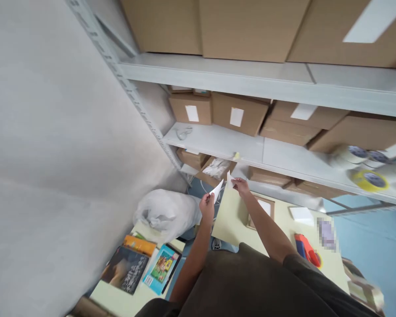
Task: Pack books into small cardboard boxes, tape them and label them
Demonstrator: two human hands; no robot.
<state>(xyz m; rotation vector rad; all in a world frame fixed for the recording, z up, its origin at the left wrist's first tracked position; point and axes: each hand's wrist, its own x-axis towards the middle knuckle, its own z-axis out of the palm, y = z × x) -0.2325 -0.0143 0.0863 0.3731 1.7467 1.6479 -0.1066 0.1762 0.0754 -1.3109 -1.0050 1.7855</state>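
My left hand [207,208] pinches a pointed piece of white paper [217,190] between its fingers. Just to its right, my right hand [240,187] grips a smaller white paper piece [230,179] by its lower end. The two pieces stand close together but do not visibly touch. Both hands are raised over the edge of a pale yellow table [232,224], near a cardboard box [261,210] sitting on it. Past my forearms lie a white pad [302,216] and a red and blue tape dispenser [306,249].
Grey metal shelves [218,143] hold several cardboard boxes [239,114] and tape rolls [369,180]. A white sack [166,214] sits left of my hands, with several books [124,269] on a lower table. A grey wall [69,132] fills the left.
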